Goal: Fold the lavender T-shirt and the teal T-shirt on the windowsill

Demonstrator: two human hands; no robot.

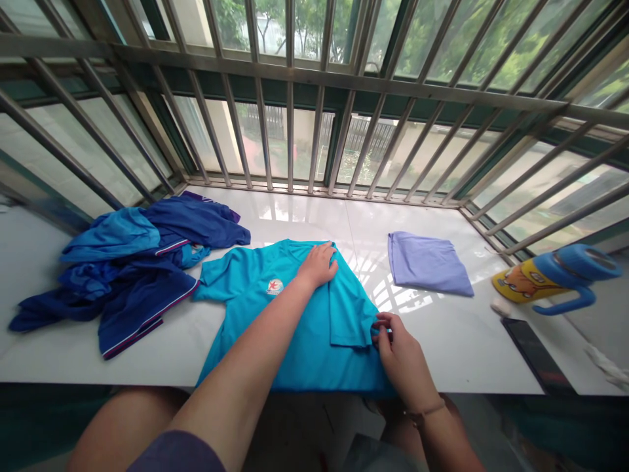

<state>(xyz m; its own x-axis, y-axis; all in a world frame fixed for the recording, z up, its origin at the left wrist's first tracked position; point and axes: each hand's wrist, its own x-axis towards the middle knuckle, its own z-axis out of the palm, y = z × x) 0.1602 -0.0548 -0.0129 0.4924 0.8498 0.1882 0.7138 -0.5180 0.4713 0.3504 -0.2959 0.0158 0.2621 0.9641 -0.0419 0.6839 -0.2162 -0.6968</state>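
Note:
A turquoise short-sleeved shirt (pixel 299 354) with a small round badge on its chest lies spread on the white ledge, its lower part hanging over the front edge. My left hand (pixel 318 264) rests on the shirt near the neck and shoulder, fingers extended along the cloth and thumb apart. At the sleeve's outer corner, my right hand (pixel 400 351) is closed, thumb and fingers pinching the hem. That sleeve is laid over the shirt's body on the right side. The other sleeve (pixel 223 275) points left. My left forearm covers part of the shirt's front.
A heap of blue and navy clothes (pixel 142 269) lies left, close to the turquoise sleeve. A folded lavender cloth (pixel 428 263) is at right. Beyond it are a yellow and blue bottle (pixel 540 278) on its side and a dark phone (pixel 535 354). Metal window bars (pixel 344 78) border the back.

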